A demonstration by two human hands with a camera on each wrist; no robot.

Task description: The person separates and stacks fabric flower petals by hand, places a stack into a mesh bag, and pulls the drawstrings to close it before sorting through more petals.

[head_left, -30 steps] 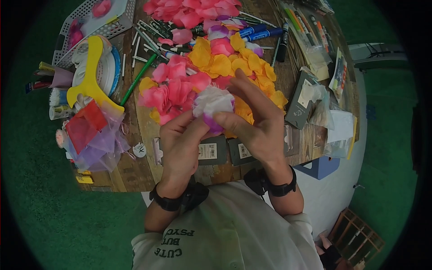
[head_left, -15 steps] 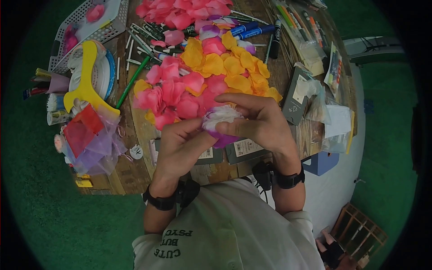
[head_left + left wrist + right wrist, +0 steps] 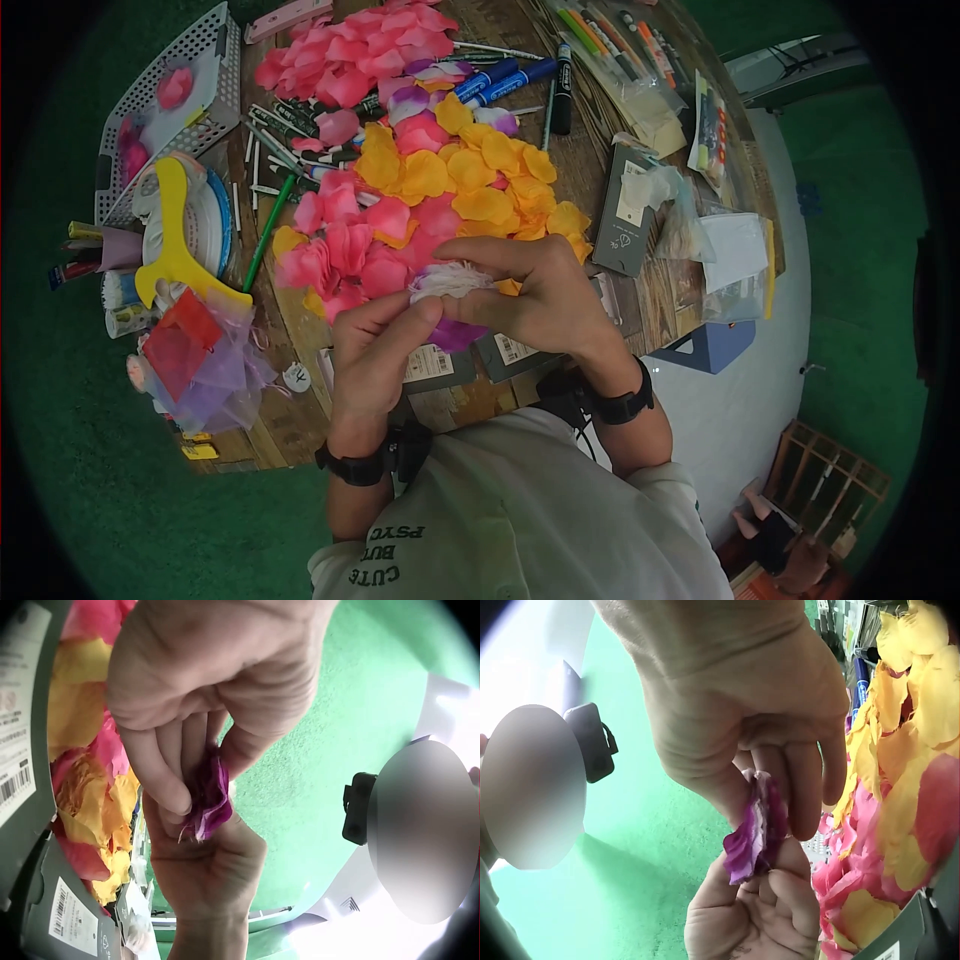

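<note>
A bundle of white and purple petals [image 3: 452, 284] is held between both hands above the table's near edge. The left hand [image 3: 372, 365] pinches its left side with thumb and fingers; the right hand [image 3: 545, 300] grips the other side, its index finger reaching over the top. In the left wrist view the purple petals [image 3: 213, 801] stick out between the left hand [image 3: 217, 667] and the right hand [image 3: 206, 877]. The right wrist view shows purple petal edges [image 3: 756, 832] below the right hand [image 3: 742, 705], with the left hand [image 3: 754, 915] touching them from beneath.
Pink petals [image 3: 350, 55] and yellow petals [image 3: 480, 175] lie piled beyond the hands, with blue markers [image 3: 510, 82] behind. At left are a white basket [image 3: 222, 70], a yellow tool [image 3: 172, 235] and mesh bags [image 3: 215, 370]. Grey boxes [image 3: 622, 215] and plastic pouches stand at right.
The hands and petal bundle have shifted left and slightly down in the head view, which has itself turned. The right fingers lie closer over the bundle than a second ago.
</note>
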